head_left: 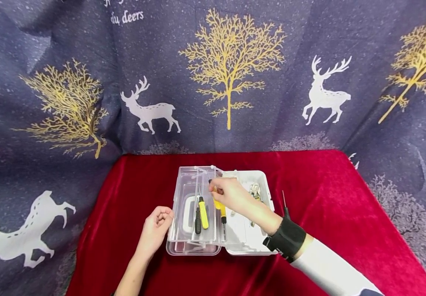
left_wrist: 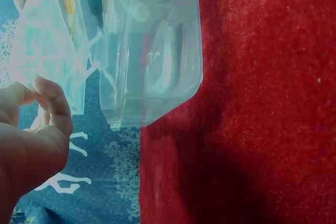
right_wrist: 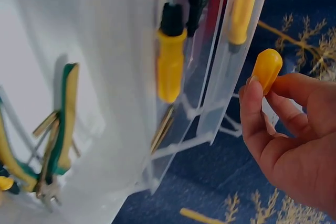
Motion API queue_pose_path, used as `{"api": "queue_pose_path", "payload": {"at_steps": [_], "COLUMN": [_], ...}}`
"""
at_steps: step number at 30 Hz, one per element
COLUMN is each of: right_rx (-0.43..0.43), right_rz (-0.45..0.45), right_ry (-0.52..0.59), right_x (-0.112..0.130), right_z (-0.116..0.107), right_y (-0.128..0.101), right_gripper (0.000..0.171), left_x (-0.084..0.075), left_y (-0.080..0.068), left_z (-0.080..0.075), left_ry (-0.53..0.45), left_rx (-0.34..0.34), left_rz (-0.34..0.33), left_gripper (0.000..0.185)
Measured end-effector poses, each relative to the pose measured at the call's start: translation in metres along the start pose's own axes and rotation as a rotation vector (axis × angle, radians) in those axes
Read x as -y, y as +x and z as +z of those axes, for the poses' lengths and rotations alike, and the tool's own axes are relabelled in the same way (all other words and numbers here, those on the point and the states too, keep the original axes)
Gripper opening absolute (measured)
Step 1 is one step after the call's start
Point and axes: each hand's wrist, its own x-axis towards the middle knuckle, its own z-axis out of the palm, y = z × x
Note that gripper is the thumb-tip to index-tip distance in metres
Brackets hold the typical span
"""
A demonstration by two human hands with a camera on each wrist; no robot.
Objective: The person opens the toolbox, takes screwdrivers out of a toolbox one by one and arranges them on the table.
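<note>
The right hand (head_left: 231,195) is raised over the clear plastic toolbox (head_left: 220,211) and pinches a yellow-handled screwdriver (right_wrist: 266,70) between thumb and curled fingers; in the right wrist view only the rounded yellow butt of the handle shows above the fingertips, and the shaft is hidden behind the hand, so its full long axis cannot be read there; in the head view the tool appears to point away from the person, roughly along the toolbox's front-to-back length.

The slotted tray (head_left: 202,205) lies directly below and just left of the held tool; its slots run front to back, parallel to the tools already lying in it: a second yellow-handled driver (head_left: 203,213) and a black-handled driver (head_left: 197,222), side by side; a third driver with a yellow and black handle (right_wrist: 170,51) lies just right of the tray. The held tool thus lies close to parallel with the slots and near their far end.

Pliers with green and yellow grips (right_wrist: 60,124) rest in the white compartment to the right, apart from the tray.

The left hand (head_left: 155,228) rests on the red tabletop (head_left: 327,205) just beside the toolbox's left wall, fingers loosely curled and holding nothing; whether it touches the wall cannot be told. The right hand is the nearer to the tray; a thin black-handled tool (head_left: 285,205) lies on the tabletop right of the toolbox.
</note>
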Motion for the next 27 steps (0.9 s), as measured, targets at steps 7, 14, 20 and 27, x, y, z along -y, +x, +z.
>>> {"api": "queue_pose_path", "payload": {"at_steps": [7,14,20,27], "right_rx": [-0.090,-0.137,-0.173,-0.247], "right_rz": [0.020,0.122,0.231,0.291], "right_ry": [-0.036,-0.031,-0.035,-0.067], "right_x": [-0.025,-0.051,-0.076,-0.113], "right_z": [-0.010,-0.029,-0.045,-0.053], "right_y": [-0.021,-0.041,-0.063,-0.093], "right_gripper": [0.010,0.010,0.009,0.008], "left_x": [0.003,0.001,-0.002,-0.002], "left_y": [0.000,0.003,0.003,0.002], "left_z": [0.000,-0.004,-0.004,-0.002], "left_ry": [0.013,0.029,0.028,0.027], "left_rx": [0.001,0.016,0.026,0.021], "left_rz": [0.005,-0.001,-0.015,-0.018], "left_gripper": [0.006,0.005,0.008,0.007]}}
